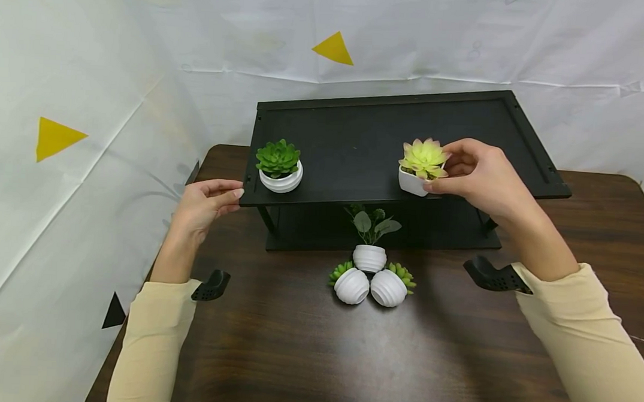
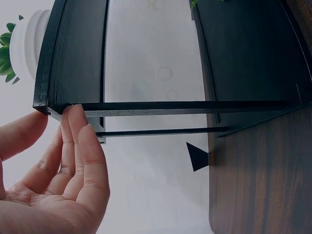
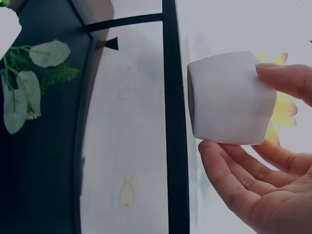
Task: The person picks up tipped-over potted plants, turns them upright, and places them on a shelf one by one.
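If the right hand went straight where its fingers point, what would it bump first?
Probably the green succulent on the black shelf, hit by the yellow succulent the right hand holds; depth is unclear.

Before me, a dark wood-grain table bears a black two-tier shelf at twelve o'clock; toward nine on its top board sits a green succulent in a round white pot. At the shelf's six o'clock, my table carries clustered ribbed white pots.

Cream-yellow sleeves; black, perforated wrist cameras; bare hands.
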